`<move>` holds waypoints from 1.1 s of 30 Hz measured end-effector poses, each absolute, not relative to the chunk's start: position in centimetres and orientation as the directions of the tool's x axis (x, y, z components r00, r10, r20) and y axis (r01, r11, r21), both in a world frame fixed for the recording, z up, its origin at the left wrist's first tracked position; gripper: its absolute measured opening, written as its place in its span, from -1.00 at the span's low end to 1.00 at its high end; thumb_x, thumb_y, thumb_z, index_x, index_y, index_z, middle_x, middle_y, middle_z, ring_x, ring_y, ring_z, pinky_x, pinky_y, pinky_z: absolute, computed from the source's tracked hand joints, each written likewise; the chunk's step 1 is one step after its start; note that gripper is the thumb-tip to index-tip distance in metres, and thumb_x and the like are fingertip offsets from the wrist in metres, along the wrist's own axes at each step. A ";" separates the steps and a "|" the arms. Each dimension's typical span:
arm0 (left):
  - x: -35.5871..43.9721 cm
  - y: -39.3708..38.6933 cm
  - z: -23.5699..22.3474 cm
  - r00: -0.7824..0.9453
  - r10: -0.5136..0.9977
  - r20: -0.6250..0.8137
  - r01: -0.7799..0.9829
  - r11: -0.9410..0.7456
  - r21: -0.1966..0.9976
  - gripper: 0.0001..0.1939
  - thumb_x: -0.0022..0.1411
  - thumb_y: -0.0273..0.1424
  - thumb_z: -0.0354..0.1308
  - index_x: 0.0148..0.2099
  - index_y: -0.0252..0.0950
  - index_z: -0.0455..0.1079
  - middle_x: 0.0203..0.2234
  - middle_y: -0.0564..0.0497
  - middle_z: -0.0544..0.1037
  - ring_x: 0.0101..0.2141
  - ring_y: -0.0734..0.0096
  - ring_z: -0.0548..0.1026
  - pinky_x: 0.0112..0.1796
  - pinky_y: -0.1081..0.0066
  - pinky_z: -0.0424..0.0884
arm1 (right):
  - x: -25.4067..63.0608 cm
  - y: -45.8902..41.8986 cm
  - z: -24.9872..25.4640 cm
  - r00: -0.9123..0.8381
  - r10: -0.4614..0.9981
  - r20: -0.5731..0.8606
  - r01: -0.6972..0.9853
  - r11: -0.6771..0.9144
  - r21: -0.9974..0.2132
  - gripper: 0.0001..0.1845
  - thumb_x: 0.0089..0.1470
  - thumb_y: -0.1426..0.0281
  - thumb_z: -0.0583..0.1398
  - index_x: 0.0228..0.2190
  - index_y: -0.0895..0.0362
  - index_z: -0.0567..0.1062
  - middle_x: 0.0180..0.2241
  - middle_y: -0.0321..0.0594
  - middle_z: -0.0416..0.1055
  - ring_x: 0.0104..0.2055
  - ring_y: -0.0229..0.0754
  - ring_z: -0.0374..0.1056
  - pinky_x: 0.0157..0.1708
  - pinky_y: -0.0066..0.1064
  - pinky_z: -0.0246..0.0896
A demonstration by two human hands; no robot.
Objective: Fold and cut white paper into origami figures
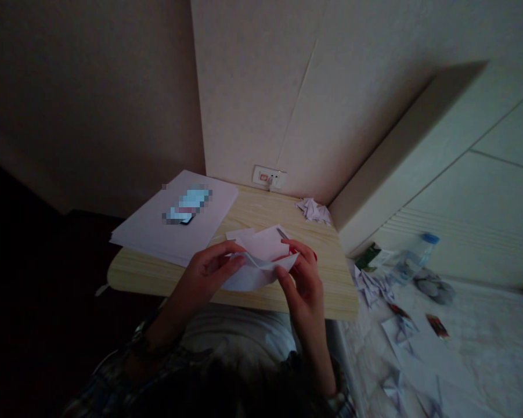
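A sheet of white paper [248, 280], bent and curved, is held between my two hands over the front of the small wooden table. My left hand [215, 266] pinches its left side between thumb and fingers. On the right side, my right hand [302, 276] grips the paper's edge with thumb and fingers. Behind it lie more white paper pieces [265, 241]. Scissors [282, 233] with red handles rest there, partly covered by the paper and my right hand.
A phone [189, 203] lies on a stack of white paper [157, 238] at the left. Folded paper shapes [314, 210] sit at the table's back right, near a wall socket [269, 176]. On the bed at right are a plastic bottle [415, 258] and more folded papers [370, 287].
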State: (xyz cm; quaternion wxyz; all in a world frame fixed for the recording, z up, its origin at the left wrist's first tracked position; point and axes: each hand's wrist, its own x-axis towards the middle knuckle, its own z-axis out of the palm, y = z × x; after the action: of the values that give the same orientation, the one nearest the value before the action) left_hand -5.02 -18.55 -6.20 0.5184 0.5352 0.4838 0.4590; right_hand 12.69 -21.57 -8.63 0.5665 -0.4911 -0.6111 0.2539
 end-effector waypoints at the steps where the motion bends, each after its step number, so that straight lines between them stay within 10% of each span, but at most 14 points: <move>1: -4.9 -18.5 -6.3 0.100 0.995 -0.016 0.029 0.013 0.999 -0.78 0.01 -0.23 0.32 -0.37 -0.27 0.48 -0.51 0.05 0.53 -0.44 0.31 0.45 -0.44 0.44 0.34 | 12.6 -21.6 -8.6 0.127 0.892 0.435 0.308 0.381 -0.872 -0.93 0.18 0.37 0.19 -0.31 0.05 0.50 0.00 -0.11 0.33 0.08 -0.03 0.24 0.00 -0.15 0.23; 26: -4.6 -18.5 -6.6 0.196 0.978 0.070 -0.079 -0.056 0.995 -0.75 0.12 -0.34 0.27 -0.13 -0.26 0.42 -0.18 -0.03 0.59 -0.27 0.30 0.54 -0.34 0.48 0.39 | 13.3 -21.8 -8.0 -0.024 0.890 0.456 0.354 0.434 -0.828 -0.88 0.13 0.40 0.25 -0.24 0.01 0.48 -0.03 -0.16 0.39 0.00 -0.07 0.32 -0.16 -0.28 0.33; 33: -4.7 -18.2 -6.9 0.202 0.977 0.068 -0.046 -0.060 0.997 -0.84 0.15 -0.36 0.23 -0.18 -0.25 0.48 -0.43 0.06 0.58 -0.40 0.37 0.51 -0.41 0.48 0.38 | 14.0 -21.6 -7.8 -0.050 0.863 0.503 0.404 0.478 -0.780 -0.92 0.14 0.30 0.26 -0.33 0.02 0.54 -0.07 -0.15 0.44 0.04 0.00 0.31 0.00 -0.16 0.24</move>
State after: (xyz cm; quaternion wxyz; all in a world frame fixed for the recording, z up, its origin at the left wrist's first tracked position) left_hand -4.71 -18.20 -6.87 0.5419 0.5543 0.4197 0.4722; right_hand 13.95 -21.58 -7.81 0.5139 -0.4593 -0.6893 0.2233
